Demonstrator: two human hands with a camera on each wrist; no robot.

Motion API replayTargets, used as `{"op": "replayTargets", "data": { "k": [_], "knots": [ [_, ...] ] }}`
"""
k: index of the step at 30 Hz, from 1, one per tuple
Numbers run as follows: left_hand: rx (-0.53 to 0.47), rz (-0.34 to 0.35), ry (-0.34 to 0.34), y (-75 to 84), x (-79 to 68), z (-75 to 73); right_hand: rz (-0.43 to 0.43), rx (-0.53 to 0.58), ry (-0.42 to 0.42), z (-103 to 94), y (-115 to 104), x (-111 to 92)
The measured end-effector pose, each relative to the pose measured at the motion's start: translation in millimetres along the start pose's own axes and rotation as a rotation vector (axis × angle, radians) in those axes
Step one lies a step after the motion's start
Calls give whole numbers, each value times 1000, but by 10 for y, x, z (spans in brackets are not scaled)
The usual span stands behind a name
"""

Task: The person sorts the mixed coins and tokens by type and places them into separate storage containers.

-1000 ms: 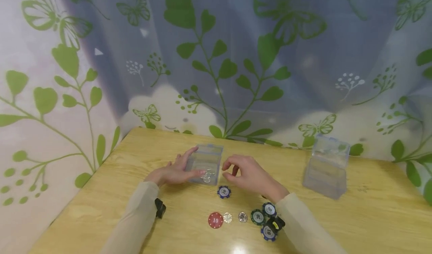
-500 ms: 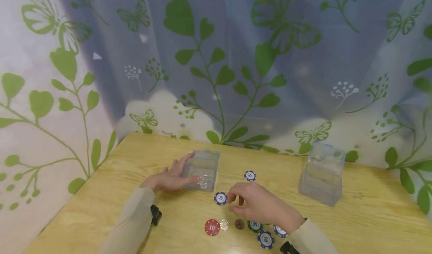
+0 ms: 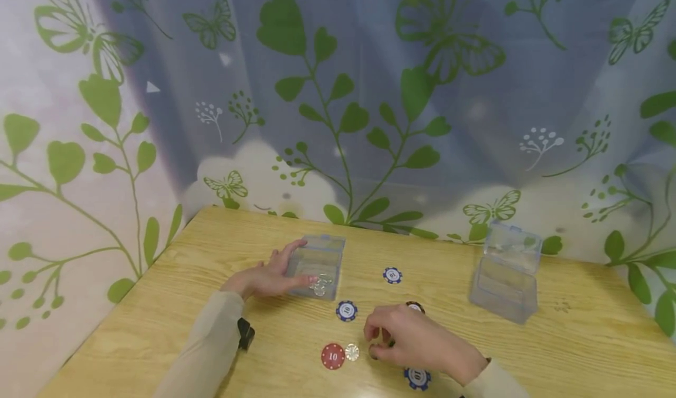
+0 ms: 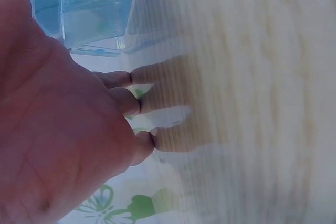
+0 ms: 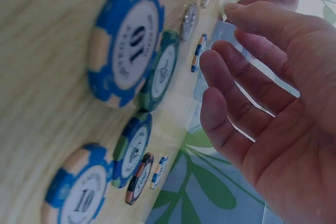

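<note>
My left hand [image 3: 266, 279] rests spread against the left side of a clear plastic box [image 3: 323, 257] with a raised lid. Its thumb lies over the front, beside several small transparent pieces [image 3: 319, 288] inside. In the left wrist view, other fingertips touch the tabletop. My right hand [image 3: 417, 339] hovers low over poker chips, fingers loosely bent, with nothing in its grasp. A silver chip [image 5: 189, 22] lies near its thumb. Blue chips marked 10 [image 5: 128, 43] and a green chip [image 5: 160, 72] lie below the hand, partly hidden in the head view.
A second clear box [image 3: 504, 286], lid up, stands at the right. Two blue chips [image 3: 347, 311] lie in the middle, one farther back. A red 10 chip [image 3: 333, 356] and a pale metallic chip [image 3: 352, 352] lie in front. A patterned curtain [image 3: 338, 122] hangs behind the table.
My right hand has moved from the left box's right side toward the front chips. A blue chip now lies farther back on the table. The left hand stays at the box.
</note>
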State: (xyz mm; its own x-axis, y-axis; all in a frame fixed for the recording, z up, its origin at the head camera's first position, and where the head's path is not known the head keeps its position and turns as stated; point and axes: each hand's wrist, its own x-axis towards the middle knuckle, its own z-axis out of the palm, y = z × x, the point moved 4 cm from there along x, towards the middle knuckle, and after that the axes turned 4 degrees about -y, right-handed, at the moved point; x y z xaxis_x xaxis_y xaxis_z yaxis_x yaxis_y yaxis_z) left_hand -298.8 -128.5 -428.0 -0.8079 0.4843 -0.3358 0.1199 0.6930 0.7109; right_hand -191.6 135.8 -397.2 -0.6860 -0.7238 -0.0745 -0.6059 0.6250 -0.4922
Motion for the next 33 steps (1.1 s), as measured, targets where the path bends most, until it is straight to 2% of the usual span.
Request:
{"op": "replayTargets", "data": {
  "k": [11, 19, 25, 33],
  "knots": [
    [13, -11, -4, -18, 33, -12, 7, 65, -56, 124, 36, -11],
    [15, -13, -6, -26, 30, -3, -15, 60, -46, 149, 44, 8],
    [16, -20, -8, -24, 20, 1, -40, 15, -17, 129, 31, 16],
    [3, -21, -10, -20, 21, 2, -15, 60, -46, 116, 73, 48]
  ]
}}
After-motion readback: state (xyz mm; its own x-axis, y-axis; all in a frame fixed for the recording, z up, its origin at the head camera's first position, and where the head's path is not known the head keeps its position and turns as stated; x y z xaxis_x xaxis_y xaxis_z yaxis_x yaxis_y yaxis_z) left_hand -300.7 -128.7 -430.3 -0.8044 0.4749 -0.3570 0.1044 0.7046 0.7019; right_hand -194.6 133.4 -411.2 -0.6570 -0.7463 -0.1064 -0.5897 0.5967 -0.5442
